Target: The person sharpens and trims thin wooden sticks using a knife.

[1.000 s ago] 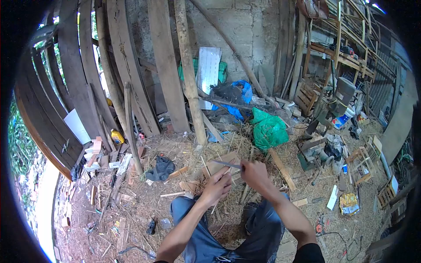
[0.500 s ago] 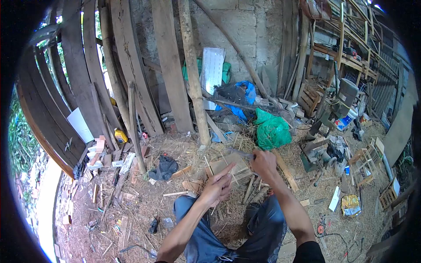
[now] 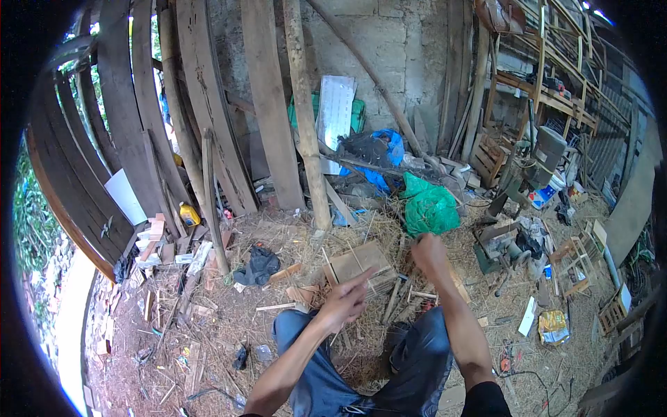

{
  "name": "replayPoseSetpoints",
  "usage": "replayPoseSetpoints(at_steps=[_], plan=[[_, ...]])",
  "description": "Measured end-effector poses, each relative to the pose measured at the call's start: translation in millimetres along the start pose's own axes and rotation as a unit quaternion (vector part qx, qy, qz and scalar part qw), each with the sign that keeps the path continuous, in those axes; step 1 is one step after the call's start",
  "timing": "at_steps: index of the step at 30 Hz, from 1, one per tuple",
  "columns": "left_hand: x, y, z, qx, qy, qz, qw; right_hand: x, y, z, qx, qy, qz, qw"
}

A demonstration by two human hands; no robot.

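My left hand (image 3: pixel 345 302) is in front of my knees, index finger stretched out and the other fingers curled round a thin wooden stick (image 3: pixel 329 265). The stick's upper end sticks up past the hand. My right hand (image 3: pixel 429 256) is a closed fist, held farther forward and to the right. The knife seen in it half a second ago is hard to make out now; its blade is hidden or blurred. Between and beyond the hands, a wooden block (image 3: pixel 354 261) lies on the littered ground, with thin strips across it.
A green plastic bag (image 3: pixel 429 208) lies just beyond my right hand. A dark cloth or bag (image 3: pixel 258 265) lies to the left. Wooden posts (image 3: pixel 306 125) and boards lean ahead. A machine (image 3: pixel 535 163) stands at right. Straw and wood scraps cover the floor.
My right hand has moved right and slightly forward, away from my left hand. The knife blade that pointed left from it no longer shows clearly. My left hand has barely moved.
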State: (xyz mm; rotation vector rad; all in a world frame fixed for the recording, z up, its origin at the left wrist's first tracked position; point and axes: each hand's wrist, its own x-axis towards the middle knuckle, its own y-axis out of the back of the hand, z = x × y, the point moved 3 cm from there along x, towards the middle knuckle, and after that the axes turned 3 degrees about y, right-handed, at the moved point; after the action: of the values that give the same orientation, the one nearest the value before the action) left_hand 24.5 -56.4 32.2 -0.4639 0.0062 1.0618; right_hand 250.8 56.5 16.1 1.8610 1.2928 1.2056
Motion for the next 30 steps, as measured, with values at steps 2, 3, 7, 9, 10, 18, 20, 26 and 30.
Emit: replayPoseSetpoints(at_steps=[2, 3, 7, 9, 10, 18, 20, 26, 30], plan=[[-8, -2, -4, 0.046, -0.024, -0.017, 0.998, 13, 6, 17, -0.002, -0.039, 0.062, 0.997], [-7, 1, -7, 0.046, -0.025, -0.015, 0.999, 10, 10, 10, -0.001, -0.037, 0.061, 0.997], [8, 1, -6, -0.006, -0.051, 0.024, 0.998, -23, 6, -30, 0.022, 0.102, 0.044, 0.994], [9, -6, -1, -0.025, -0.003, 0.036, 0.999, -41, 0, -50, 0.006, 0.181, -0.043, 0.983], [11, -7, -4, -0.025, -0.002, 0.035, 0.999, -43, 0, -53, 0.005, 0.179, -0.044, 0.983], [5, -8, 1, -0.018, -0.021, 0.001, 1.0, -39, 14, -62, -0.024, 0.196, 0.001, 0.98], [7, -6, -6, -0.021, -0.018, 0.016, 0.999, -39, 12, -64, -0.041, 0.213, -0.047, 0.975], [4, -4, 2, -0.023, -0.021, 0.005, 1.0, -26, 0, -44, -0.029, 0.179, 0.054, 0.982], [11, -1, -8, -0.04, 0.028, 0.081, 0.995, -50, 0, -64, -0.08, 0.203, -0.031, 0.975]])
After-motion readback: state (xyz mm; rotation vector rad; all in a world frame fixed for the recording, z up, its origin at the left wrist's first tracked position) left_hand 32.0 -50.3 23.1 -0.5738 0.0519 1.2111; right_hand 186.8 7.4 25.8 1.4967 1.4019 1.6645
